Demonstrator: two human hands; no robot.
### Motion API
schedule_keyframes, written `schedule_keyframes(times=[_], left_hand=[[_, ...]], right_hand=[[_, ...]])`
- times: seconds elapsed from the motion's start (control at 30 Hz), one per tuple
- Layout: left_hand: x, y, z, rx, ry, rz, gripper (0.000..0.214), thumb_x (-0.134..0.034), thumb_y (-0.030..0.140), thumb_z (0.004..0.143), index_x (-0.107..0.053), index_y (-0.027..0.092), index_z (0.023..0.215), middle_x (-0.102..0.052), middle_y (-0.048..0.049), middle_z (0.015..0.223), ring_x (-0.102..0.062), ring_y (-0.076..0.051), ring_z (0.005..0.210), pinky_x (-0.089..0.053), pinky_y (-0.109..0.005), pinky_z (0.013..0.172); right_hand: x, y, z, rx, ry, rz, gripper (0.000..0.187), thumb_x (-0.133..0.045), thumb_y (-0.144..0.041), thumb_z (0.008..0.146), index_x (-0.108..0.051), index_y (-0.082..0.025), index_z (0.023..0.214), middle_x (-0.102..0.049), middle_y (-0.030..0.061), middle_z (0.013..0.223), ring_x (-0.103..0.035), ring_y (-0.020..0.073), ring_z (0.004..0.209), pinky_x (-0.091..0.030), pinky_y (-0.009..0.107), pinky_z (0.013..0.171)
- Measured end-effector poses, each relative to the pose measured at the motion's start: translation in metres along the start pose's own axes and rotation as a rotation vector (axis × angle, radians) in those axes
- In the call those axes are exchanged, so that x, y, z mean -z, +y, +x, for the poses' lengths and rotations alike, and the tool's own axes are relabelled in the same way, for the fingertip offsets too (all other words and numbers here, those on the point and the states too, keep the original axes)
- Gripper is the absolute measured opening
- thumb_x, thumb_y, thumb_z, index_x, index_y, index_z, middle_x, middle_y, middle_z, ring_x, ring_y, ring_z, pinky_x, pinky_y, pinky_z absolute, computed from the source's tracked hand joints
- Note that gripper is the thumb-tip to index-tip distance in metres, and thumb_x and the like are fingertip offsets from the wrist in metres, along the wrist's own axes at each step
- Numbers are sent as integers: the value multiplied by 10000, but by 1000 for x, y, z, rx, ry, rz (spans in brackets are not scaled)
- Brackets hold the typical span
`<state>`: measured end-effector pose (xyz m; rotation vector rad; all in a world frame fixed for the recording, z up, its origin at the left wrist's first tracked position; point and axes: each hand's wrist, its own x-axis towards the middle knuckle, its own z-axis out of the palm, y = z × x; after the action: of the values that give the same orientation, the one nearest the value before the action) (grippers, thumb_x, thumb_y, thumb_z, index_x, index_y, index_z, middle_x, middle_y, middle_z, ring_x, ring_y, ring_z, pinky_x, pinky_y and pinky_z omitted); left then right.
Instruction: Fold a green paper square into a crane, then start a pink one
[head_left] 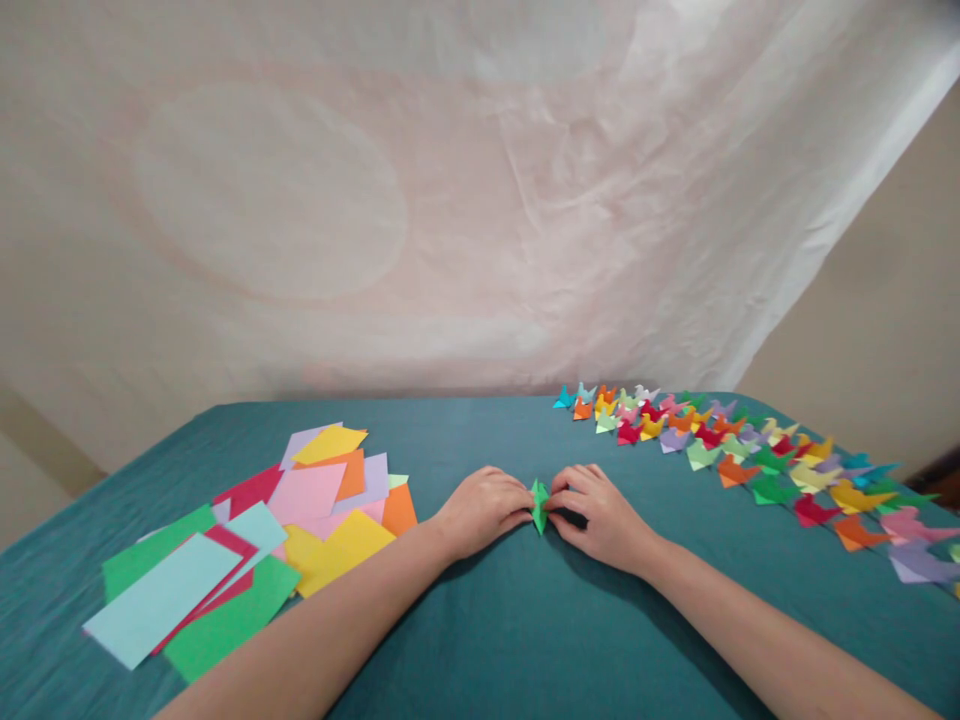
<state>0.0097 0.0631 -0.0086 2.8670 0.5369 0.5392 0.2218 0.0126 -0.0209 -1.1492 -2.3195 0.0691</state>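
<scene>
A small folded green paper bird [539, 506] is held between my two hands just above the middle of the table. My left hand [486, 510] pinches its left side with thumb and fingers. From the other side, my right hand [598, 515] grips the bird's right edge between thumb and fingertips. The fingertips cover parts of the paper, so its folds show only in part.
Loose sheets of coloured paper [349, 550] lie overlapping at the left. Rows of small folded paper birds [772, 488] in many colours stand along the right. A green-blue cloth [480, 640] covers the table, and a pale sheet [450, 200] hangs behind it.
</scene>
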Motion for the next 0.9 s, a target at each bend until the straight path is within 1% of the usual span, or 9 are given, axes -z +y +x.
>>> schedule_keyframes(times=[0.13, 0.23, 0.4, 0.53, 0.67, 0.9], left_hand=[[-2, -4, -1, -20, 11, 38, 208, -446, 296, 919, -627, 233, 999, -675, -14, 1008, -577, -157, 1003, -361, -287, 898], [-3, -3, -1, 5, 15, 10, 198, -454, 281, 915, -627, 231, 997, -671, -4, 1013, -573, -151, 991, -368, -283, 891], [-9, 1, 1, 147, 75, -86, 144, -515, 284, 880, -641, 222, 910, -660, -3, 1001, -561, -164, 967, -393, -289, 858], [-14, 1, 3, 245, 125, -153, 144, -536, 288, 863, -646, 201, 830, -651, -15, 955, -559, -166, 929, -399, -298, 854], [-16, 0, 5, 298, 139, -178, 151, -549, 293, 852, -655, 202, 795, -640, -14, 925, -550, -167, 909, -396, -301, 845], [-17, 4, 8, 383, 142, -133, 150, -558, 310, 841, -651, 201, 796, -616, -20, 909, -531, -176, 890, -391, -304, 816]], right_hand=[[-2, 1, 0, -20, 12, 32, 116, -557, -152, 797, -647, -214, 835, -596, 33, 863, -527, 171, 827, -357, 338, 772], [-6, 3, 0, -66, 20, 90, 103, -555, -153, 800, -640, -209, 817, -592, 31, 852, -531, 168, 822, -372, 327, 758], [-9, 7, 1, -158, 18, 238, 80, -563, -168, 796, -632, -206, 788, -579, 28, 843, -544, 166, 821, -404, 307, 755], [-10, 9, 1, -213, 10, 300, 76, -562, -192, 803, -622, -205, 759, -571, 24, 846, -551, 164, 827, -411, 298, 769], [-12, 9, 3, -252, 11, 311, 113, -552, -220, 818, -601, -203, 717, -573, 20, 826, -552, 161, 810, -412, 293, 762], [-18, 6, 3, -311, 34, 255, 120, -538, -220, 813, -572, -204, 699, -568, 21, 813, -543, 166, 792, -412, 306, 749]])
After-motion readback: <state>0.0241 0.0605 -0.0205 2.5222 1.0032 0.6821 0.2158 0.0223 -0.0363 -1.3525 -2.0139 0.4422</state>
